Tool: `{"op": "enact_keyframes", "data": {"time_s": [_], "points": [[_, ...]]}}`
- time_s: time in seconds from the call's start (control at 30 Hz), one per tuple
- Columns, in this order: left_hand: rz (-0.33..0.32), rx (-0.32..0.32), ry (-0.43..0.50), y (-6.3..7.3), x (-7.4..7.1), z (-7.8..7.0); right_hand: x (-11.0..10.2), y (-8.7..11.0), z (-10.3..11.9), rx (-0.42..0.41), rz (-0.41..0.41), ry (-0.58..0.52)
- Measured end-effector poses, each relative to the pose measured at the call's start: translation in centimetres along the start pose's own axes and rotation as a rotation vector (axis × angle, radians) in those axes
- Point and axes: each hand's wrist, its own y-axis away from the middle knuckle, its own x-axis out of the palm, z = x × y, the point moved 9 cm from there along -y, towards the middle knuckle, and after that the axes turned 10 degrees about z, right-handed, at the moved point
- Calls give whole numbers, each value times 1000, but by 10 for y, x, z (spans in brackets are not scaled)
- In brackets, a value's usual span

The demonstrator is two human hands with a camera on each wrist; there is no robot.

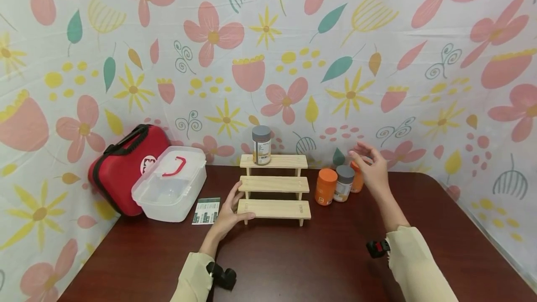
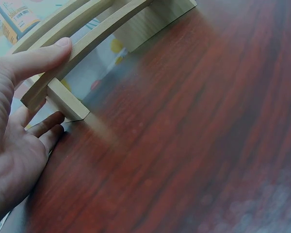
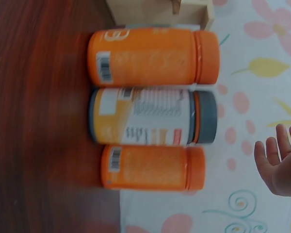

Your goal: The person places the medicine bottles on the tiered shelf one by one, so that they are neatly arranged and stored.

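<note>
A three-tier wooden step rack point(image 1: 274, 184) stands on the table, a grey-lidded bottle point(image 1: 262, 145) upright on its top step. At the rack's left end my left hand point(image 1: 226, 216) grips it, the thumb point(image 2: 56, 54) over the lowest step and the other fingers lower at the side. To the rack's right stand two orange bottles point(image 3: 145, 57) with a grey-lidded bottle point(image 3: 155, 116) between them, all upright. My right hand point(image 1: 372, 169) is raised beside the rightmost one, holding nothing. The right wrist view shows its fingers point(image 3: 282, 141) spread, apart from the lids.
Left of the rack, a printed card point(image 1: 206, 211) lies on the dark wooden table point(image 1: 319, 255). A translucent box point(image 1: 168, 199) with a red handle stands farther left, in front of a red case point(image 1: 126, 171). Behind everything hangs a flowered cloth point(image 1: 268, 59).
</note>
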Motion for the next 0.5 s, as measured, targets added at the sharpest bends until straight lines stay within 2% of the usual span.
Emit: {"op": "enact_keyframes", "data": {"time_s": [0.27, 0.5], "points": [[-1, 13, 10, -2, -3, -1, -17, -5, -26, 33, -150, -32], [14, 7, 16, -2, 1, -1, -23, -3, -48, 97, -177, -37]]}}
